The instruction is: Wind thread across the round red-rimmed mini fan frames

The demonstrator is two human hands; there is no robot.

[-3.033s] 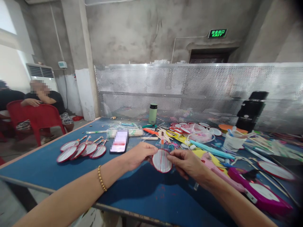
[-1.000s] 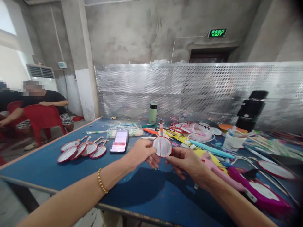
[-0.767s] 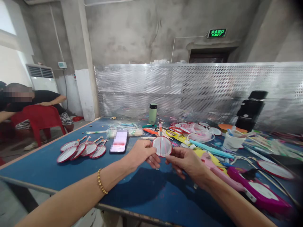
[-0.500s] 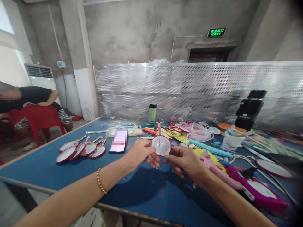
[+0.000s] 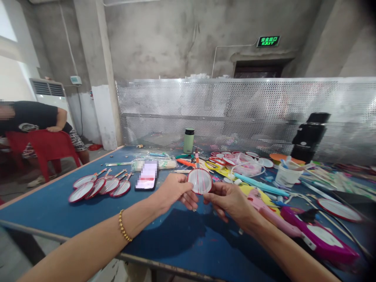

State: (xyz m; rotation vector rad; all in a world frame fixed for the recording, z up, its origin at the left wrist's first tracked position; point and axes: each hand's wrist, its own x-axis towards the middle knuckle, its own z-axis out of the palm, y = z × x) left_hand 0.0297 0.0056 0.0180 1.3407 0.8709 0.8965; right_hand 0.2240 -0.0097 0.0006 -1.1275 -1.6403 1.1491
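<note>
A small round fan (image 5: 200, 181), white with a red rim and a stick up its middle, is held upright above the blue table (image 5: 176, 239). My left hand (image 5: 174, 192) pinches its left edge with thumb and fingers. My right hand (image 5: 229, 199) pinches its lower right edge. Several finished fans of the same kind (image 5: 98, 186) lie in a row at the left of the table. A phone (image 5: 147, 175) lies just behind my left hand.
Craft clutter covers the right half: pink glue guns (image 5: 311, 231), a white cup (image 5: 286, 175), loose red-rimmed discs (image 5: 232, 158), sticks. A green bottle (image 5: 188, 141) stands before a perforated metal screen. A person sits on a red chair (image 5: 44, 147) at far left.
Three seconds ago the fan lay low near the table; both hands have lifted it upright. The person at the left has leaned and shifted on the red chair.
</note>
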